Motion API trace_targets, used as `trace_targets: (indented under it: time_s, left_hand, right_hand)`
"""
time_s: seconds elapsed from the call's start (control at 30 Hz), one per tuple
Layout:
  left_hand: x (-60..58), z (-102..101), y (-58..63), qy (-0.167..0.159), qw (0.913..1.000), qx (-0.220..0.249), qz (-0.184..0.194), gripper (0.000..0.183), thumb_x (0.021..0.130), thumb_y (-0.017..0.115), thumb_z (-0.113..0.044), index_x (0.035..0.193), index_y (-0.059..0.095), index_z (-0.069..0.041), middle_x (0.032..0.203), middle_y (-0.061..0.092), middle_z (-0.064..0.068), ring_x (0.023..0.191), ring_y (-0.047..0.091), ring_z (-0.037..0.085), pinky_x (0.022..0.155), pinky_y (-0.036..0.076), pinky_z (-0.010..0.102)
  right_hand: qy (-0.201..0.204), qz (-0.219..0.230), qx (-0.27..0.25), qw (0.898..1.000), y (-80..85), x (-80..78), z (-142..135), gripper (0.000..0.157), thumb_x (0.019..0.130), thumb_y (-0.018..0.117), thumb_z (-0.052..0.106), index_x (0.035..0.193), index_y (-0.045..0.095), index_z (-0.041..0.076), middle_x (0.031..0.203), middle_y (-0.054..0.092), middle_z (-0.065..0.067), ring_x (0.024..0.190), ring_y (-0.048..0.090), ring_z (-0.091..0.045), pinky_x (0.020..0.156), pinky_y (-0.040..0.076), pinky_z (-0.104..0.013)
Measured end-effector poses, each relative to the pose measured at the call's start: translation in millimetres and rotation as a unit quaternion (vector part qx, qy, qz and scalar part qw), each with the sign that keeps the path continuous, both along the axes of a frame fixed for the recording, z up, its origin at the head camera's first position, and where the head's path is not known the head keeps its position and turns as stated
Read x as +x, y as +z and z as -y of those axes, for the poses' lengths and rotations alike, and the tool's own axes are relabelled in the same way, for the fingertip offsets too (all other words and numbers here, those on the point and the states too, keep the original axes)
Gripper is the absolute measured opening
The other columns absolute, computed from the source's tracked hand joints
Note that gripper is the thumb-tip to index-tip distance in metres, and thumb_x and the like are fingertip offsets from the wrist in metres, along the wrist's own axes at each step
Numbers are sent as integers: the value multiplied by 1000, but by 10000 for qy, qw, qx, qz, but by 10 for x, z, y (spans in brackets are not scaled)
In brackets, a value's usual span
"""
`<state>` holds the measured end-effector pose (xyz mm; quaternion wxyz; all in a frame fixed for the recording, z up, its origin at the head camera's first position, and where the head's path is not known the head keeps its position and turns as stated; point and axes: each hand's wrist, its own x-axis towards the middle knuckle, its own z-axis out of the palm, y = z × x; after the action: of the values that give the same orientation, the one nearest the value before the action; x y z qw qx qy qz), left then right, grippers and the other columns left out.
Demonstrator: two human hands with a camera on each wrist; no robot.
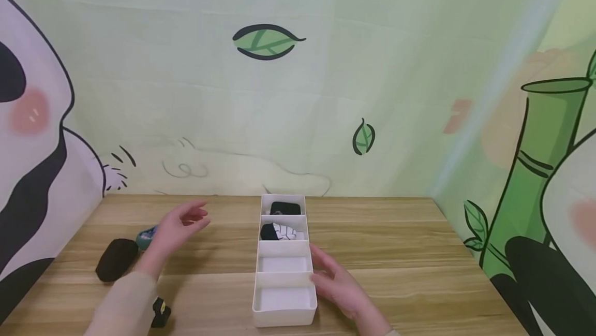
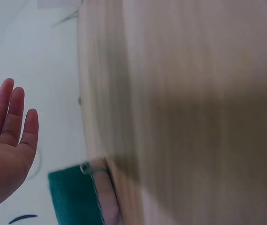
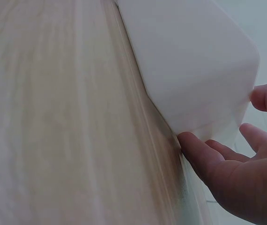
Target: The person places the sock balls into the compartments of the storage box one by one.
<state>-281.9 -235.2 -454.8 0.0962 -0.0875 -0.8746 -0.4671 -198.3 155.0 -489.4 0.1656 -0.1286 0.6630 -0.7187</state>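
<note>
A long white divided box [image 1: 284, 317] stands on the wooden table. My right hand [image 1: 339, 284] touches its right side with the fingertips; in the right wrist view they rest against the box wall [image 3: 194, 61]. The back compartment holds a black folded item [image 1: 285, 208], and the one in front of it a black-and-white folded item [image 1: 281, 232]. To the left of the box, my left hand [image 1: 179, 227] hovers over the table, fingers loosely extended, holding nothing. Partly behind that hand lies a blue-green item [image 1: 145, 237]; the left wrist view shows a green item [image 2: 76, 194] with a pale edge.
Left of my left forearm lies a dark rounded bundle [image 1: 117, 259]. A small black item with yellow marks [image 1: 161, 313] sits near the table's front, partly hidden by the sleeve. A printed cloth backdrop [image 1: 396, 67] rises behind the table [image 1: 396, 243].
</note>
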Motion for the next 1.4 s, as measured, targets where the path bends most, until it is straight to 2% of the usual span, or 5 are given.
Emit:
trace_targets:
  time_s: [0.37, 0.63, 0.8, 1.1, 1.4]
  left_hand:
    - [198, 335, 17, 335, 9993, -56, -123, 53, 95, 69, -26, 138, 53, 0, 121, 64, 22, 107, 61, 33, 81, 48, 16]
    - [264, 641, -16, 753, 9958, -41, -521, 55, 95, 69, -30, 137, 54, 1, 120, 65, 23, 92, 51, -14, 78, 43, 7]
    - [303, 825, -66, 993, 9921, 22, -761, 53, 94, 71, -25, 136, 55, 3, 117, 65, 24, 90, 51, -18, 77, 43, 5]
    - [441, 1029, -133, 1325, 9870, 461, -786, 55, 92, 73, -18, 136, 52, 9, 100, 59, -30, 89, 52, -19, 75, 42, 4]
    - [567, 1153, -199, 1715, 9814, 700, -501, 60, 91, 74, -21, 137, 50, 8, 98, 55, -34, 88, 52, -18, 73, 43, 3]
  right_hand:
    - [-37, 71, 6, 10000, -7, -11, 8, 71, 96, 62, 7, 157, 25, 9, 154, 27, -29, 129, 47, -35, 100, 47, -40]
    - [-75, 46, 47, 10000, -2, -1, 8, 71, 96, 62, 7, 157, 26, 9, 154, 28, -29, 128, 48, -34, 100, 47, -41]
    - [-84, 48, 50, 9999, 0, 0, 10, 71, 96, 62, 8, 157, 26, 10, 154, 28, -29, 129, 47, -36, 101, 47, -43]
    - [-110, 39, 4, 9999, -6, -1, 4, 71, 96, 62, 7, 157, 26, 9, 154, 28, -29, 130, 47, -37, 100, 47, -43]
    - [-68, 33, -41, 10000, -9, -1, 5, 72, 95, 61, 5, 157, 25, 8, 154, 27, -29, 127, 49, -34, 100, 47, -43]
